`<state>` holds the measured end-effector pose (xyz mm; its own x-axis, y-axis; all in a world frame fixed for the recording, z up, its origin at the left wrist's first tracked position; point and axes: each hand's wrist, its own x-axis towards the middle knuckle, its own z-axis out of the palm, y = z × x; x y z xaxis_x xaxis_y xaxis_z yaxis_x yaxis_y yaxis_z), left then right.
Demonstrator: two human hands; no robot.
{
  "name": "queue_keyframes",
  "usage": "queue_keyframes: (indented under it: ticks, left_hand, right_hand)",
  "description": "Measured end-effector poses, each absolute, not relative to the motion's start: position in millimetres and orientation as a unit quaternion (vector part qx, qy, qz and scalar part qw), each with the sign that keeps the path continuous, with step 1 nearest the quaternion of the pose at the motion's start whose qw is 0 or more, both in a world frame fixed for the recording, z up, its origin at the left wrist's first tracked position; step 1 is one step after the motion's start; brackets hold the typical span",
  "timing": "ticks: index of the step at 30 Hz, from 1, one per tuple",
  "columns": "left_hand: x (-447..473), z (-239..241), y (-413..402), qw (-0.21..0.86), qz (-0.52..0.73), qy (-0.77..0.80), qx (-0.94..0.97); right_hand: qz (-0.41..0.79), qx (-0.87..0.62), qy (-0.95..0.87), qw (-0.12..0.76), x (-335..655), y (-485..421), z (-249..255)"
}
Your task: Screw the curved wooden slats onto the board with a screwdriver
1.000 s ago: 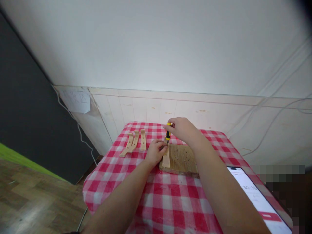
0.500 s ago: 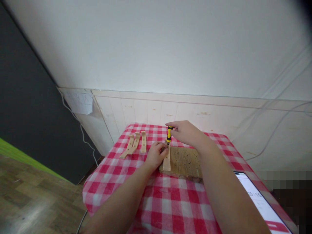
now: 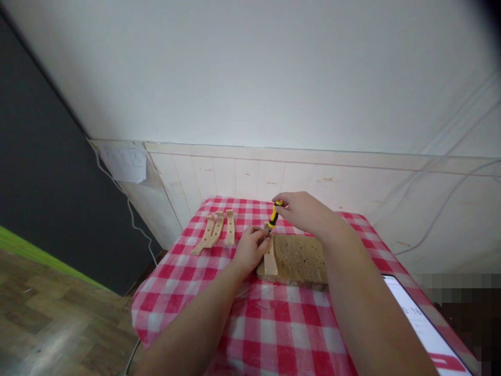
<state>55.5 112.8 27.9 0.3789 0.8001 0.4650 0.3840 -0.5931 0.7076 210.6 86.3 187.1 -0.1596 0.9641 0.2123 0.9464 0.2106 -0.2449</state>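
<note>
My right hand (image 3: pixel 299 208) is closed around the top of a yellow-and-black screwdriver (image 3: pixel 274 215), which leans with its tip down and its handle toward the right. The fingers of my left hand (image 3: pixel 252 246) curl together at the screwdriver's tip, pressing on a pale wooden hook (image 3: pixel 270 262). Any screw under those fingertips is hidden. That hook lies along the left side of a brown wooden board (image 3: pixel 299 256) pocked with small holes. Three more wooden hooks (image 3: pixel 230 230) with drilled holes lie left of my left hand.
A red-and-white checked cloth (image 3: pixel 270 324) covers the table. At the right edge lies a phone (image 3: pixel 420 326) with a lit screen, partly behind my right forearm. Beyond the table stands a white panelled wall (image 3: pixel 223 172), and a cable (image 3: pixel 135 222) hangs at left.
The screwdriver now leans further right at its handle, and my right hand has shifted slightly right with it. My left hand stays by the tip.
</note>
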Motion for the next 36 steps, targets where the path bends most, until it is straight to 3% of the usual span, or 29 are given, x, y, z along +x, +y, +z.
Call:
queue_keyframes:
  ticks: [25, 32, 36]
  left_hand:
    - [56.2, 26.2, 115.1, 0.267, 0.408, 0.371, 0.790]
    - [56.2, 29.2, 114.5, 0.266, 0.403, 0.370, 0.793]
    - [55.9, 26.9, 115.7, 0.261, 0.401, 0.373, 0.795]
  right_hand:
    - [0.047, -0.548, -0.808, 0.211, 206.2, 89.2, 183.0]
    - [-0.023, -0.586, -0.785, 0.202, 201.7, 97.4, 177.3]
    - [0.030, -0.539, -0.814, 0.216, 202.6, 93.1, 178.7]
